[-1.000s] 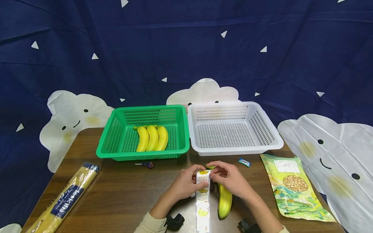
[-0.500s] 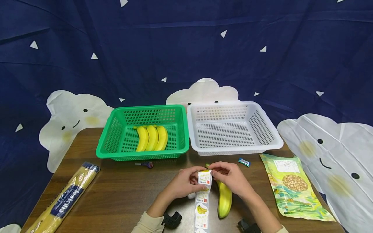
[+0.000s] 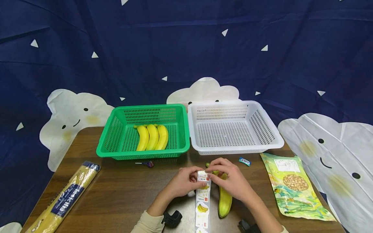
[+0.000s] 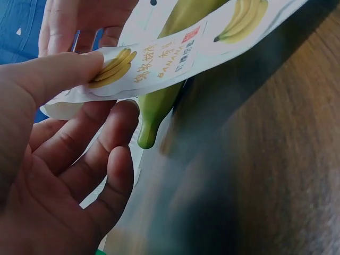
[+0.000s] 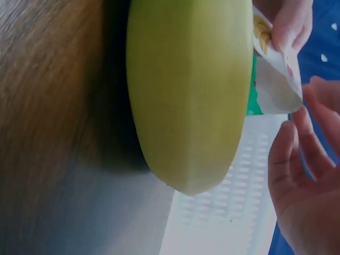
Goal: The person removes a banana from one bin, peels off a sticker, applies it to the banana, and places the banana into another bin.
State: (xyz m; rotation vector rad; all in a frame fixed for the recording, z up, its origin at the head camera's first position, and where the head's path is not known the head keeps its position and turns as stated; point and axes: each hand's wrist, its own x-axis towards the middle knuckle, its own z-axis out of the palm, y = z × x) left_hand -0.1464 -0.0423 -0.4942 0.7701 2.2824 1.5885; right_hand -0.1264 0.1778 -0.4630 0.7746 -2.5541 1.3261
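My left hand [image 3: 184,183] pinches a strip of banana stickers [image 3: 202,213] between thumb and fingers; the strip hangs down toward the table's near edge. In the left wrist view the thumb lies on a printed banana picture on the sticker strip [image 4: 164,64], whose end curls over the fingers. My right hand [image 3: 229,178] pinches the upper end of the strip at its right corner, thumb and fingertips meeting there. Under and beside that hand a yellow-green banana [image 3: 225,204] lies on the table. It looms large as a banana [image 5: 188,95] in the right wrist view.
A green basket [image 3: 116,153] with several bananas [image 3: 152,137] stands at the back, beside a white basket [image 3: 236,149]. A spaghetti pack [image 3: 65,200] lies left, a green-yellow pouch [image 3: 294,184] right. A lollipop [image 3: 149,164] and a small blue-wrapped sweet [image 3: 244,162] lie before the baskets.
The strip's upper end has been turned and shifted between my hands, so different stickers show. My right fingers have spread slightly at its corner. The banana has stayed in place.
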